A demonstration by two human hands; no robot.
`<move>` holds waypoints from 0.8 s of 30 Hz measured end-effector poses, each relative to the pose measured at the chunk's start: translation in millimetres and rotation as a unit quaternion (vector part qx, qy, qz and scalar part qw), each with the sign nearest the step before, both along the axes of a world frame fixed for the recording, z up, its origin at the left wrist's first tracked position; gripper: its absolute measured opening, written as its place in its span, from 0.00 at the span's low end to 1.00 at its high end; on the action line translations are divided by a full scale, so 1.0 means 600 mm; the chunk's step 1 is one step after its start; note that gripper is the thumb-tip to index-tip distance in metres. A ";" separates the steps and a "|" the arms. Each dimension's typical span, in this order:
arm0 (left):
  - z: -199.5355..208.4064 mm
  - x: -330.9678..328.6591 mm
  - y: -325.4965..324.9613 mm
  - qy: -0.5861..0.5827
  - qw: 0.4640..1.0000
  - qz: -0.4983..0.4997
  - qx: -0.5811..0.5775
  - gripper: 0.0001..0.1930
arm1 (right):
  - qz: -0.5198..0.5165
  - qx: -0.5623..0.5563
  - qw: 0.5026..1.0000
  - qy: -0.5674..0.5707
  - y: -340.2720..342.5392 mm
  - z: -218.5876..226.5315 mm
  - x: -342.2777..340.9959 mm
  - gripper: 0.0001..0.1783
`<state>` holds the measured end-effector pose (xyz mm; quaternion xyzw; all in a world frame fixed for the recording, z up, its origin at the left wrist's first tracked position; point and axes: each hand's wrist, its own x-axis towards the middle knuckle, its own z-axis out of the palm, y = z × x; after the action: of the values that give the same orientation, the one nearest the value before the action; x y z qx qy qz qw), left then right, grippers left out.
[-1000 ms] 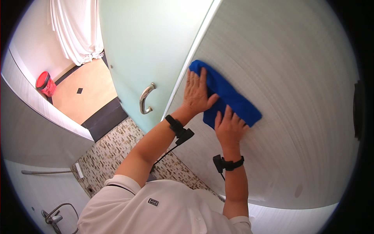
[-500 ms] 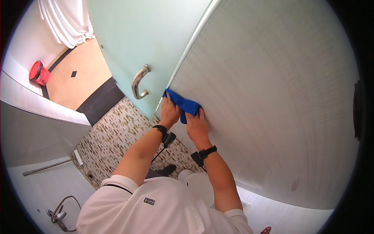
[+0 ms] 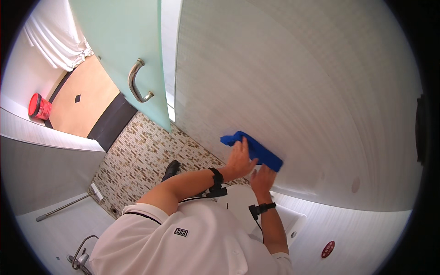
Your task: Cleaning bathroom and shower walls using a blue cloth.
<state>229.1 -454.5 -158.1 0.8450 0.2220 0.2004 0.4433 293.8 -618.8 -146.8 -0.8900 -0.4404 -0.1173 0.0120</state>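
A folded blue cloth (image 3: 261, 150) lies flat against a pale grey wall panel (image 3: 293, 82), low on its surface. My left hand (image 3: 239, 159) holds the cloth near its left end, its fingers reaching up over the fabric. At the cloth's lower right part, my right hand (image 3: 263, 179) grips it, with the fingertips partly hidden by the fabric. The two hands are close together. A black strap with a small device sits on each wrist.
A frosted glass door (image 3: 123, 41) with a curved metal handle (image 3: 135, 81) stands ajar at left. Behind me are a white toilet (image 3: 240, 199) and a squeegee-like pole (image 3: 68, 206). Beyond the raised dark sill (image 3: 112, 119) stands a red bucket (image 3: 40, 107).
Both hands have moved with the blue cloth along the panel, rightward and nearer, away from the panel's edge by the door. My view has shifted right, and a gap now shows beside the door.
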 end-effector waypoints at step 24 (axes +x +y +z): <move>0.050 -0.060 0.377 -0.095 0.963 0.216 0.127 0.53 | 0.160 0.009 0.985 -0.064 0.354 0.023 -0.056 0.35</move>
<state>193.1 -228.1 -128.0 0.8035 0.3287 0.3973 0.2975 260.3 -406.6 -132.9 -0.7988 -0.5755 -0.1748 0.0106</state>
